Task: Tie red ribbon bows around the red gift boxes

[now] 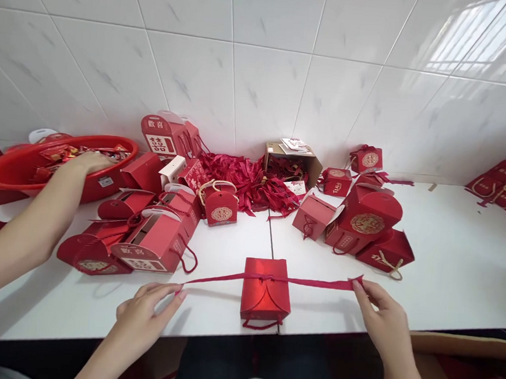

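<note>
A shiny red gift box [255, 300] with overlapping rounded flaps sits near the table's front edge, a dark red cord handle hanging at its near side. Across its top runs a dark red ribbon [320, 283], crossed or knotted at the middle. My left hand [151, 304] pinches the ribbon's left end. On the other side, my right hand [379, 307] pinches the right end. Both ends are pulled outward, so the ribbon stretches nearly straight. Neither hand touches the box itself.
A co-worker's hand [93, 162] reaches into a red basin [55, 188] of wrapped items at left. Red boxes [155, 237] crowd the left, with more boxes [364, 219] at right. Loose ribbons [240, 180] and a small carton [314, 165] lie by the tiled wall.
</note>
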Tool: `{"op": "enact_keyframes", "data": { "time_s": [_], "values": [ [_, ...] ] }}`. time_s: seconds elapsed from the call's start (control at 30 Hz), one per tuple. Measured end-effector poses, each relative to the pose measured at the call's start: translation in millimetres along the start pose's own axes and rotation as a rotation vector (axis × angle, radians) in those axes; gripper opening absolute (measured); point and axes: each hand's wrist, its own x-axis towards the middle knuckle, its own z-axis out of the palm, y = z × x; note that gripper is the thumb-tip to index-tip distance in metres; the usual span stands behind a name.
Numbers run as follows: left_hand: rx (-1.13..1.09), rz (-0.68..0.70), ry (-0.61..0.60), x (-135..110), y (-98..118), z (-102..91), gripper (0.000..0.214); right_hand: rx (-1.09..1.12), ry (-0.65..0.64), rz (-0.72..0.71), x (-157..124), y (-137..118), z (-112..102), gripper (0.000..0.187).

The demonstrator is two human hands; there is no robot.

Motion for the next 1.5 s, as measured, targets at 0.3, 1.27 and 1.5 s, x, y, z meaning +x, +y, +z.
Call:
{"op": "enact_keyframes", "data": {
  "time_s": [0.3,1.27,1.5],
  "values": [
    [-0.116,0.321,0.039,16,73,49.2,0.020,0.230,-0.484,-0.121,-19,-69,49,0.041],
    [-0.595,0.220,-0.792,14,110,39.7,0.040,0.337,-0.403,-0.213,-16,-99,52,0.016],
    [0.057,0.541,-0.293,-9,121,55.1,0.030,0.468,-0.551,-0.008,-32,-112,61,0.013]
  ]
}}
